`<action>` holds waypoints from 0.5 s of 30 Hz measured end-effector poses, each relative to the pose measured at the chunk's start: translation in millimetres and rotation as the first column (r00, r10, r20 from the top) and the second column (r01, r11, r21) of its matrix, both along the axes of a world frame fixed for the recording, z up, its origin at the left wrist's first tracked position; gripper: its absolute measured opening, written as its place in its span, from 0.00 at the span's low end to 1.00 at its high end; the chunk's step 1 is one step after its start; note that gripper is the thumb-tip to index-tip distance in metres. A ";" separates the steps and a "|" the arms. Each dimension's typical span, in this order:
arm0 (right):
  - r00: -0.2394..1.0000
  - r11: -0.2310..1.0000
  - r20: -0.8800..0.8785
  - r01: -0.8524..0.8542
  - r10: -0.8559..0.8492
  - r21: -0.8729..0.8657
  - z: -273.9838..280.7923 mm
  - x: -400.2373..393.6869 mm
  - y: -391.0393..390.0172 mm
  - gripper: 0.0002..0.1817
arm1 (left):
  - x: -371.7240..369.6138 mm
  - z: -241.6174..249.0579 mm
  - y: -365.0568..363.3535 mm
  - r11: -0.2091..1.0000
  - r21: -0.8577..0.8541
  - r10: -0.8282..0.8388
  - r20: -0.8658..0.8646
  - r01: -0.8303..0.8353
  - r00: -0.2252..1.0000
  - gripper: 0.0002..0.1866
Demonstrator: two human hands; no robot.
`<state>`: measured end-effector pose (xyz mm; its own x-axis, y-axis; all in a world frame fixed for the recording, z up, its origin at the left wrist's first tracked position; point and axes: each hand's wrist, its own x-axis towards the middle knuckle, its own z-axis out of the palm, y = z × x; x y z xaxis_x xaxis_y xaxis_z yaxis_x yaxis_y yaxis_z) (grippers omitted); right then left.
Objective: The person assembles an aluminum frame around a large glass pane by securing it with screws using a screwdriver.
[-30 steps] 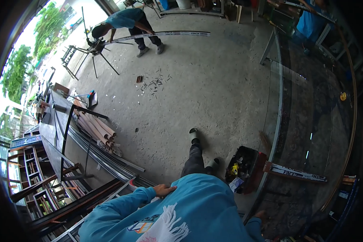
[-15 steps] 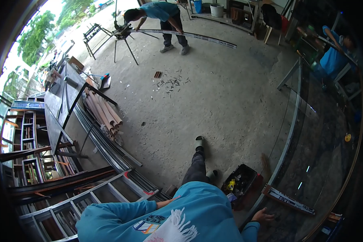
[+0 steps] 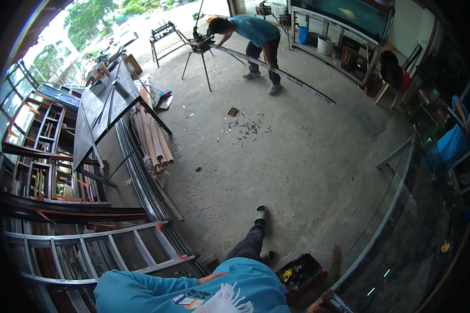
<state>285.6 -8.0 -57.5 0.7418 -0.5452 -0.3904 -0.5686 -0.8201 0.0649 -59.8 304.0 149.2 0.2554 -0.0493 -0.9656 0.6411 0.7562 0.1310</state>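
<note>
**Standing beside the glass-topped bench, hands low at the frame's edge**

Nearest the camera is the person's own teal sweatshirt (image 3: 214, 295), filling the bottom of the view. The left hand (image 3: 213, 277) lies against the chest of that sweatshirt, fingers flat and straight, holding nothing. Of the right hand (image 3: 313, 309) only a sliver shows at the bottom edge, just beside the near end of a labelled aluminium strip (image 3: 339, 303); it is too cut off to tell whether it grips the strip or merely sits next to it. The two hands are well apart, one on each side of the body.

Just beyond, on the floor between the person's legs and the bench, sits an open black toolbox (image 3: 300, 274) with small yellow items inside. The person's sandalled foot (image 3: 259, 213) is planted a step farther out on the concrete floor (image 3: 297, 156).

To the right runs the long glass-topped bench (image 3: 402, 255) with its pale metal edge. To the left lie an aluminium ladder frame (image 3: 115, 250), a bundle of metal rails and a stack of brown tubes (image 3: 154, 138) beside a dark work table (image 3: 102, 112).

Farther off, metal offcuts (image 3: 248, 128) litter the floor. At the far end, another person in a blue shirt (image 3: 248, 34) bends over a stand-mounted saw (image 3: 201, 41), holding a long profile (image 3: 277, 73).
</note>
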 end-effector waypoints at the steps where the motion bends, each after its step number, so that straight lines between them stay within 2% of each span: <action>1: 1.000 0.999 -0.009 -0.003 0.003 0.043 1.9 9.6 14.2 0.43 | 3.8 1.2 5.1 1.000 0.005 0.022 0.006 -0.022 1.000 0.52; 6: 0.999 0.973 -0.045 0.021 -0.010 0.232 20.3 57.9 82.4 0.39 | 31.1 3.6 41.6 0.996 0.003 0.090 0.051 -0.091 0.995 0.53; 15: 0.991 0.863 -0.129 0.080 -0.017 0.499 56.7 109.7 213.3 0.33 | 109.6 27.6 154.9 0.979 -0.065 0.198 0.108 -0.192 0.974 0.54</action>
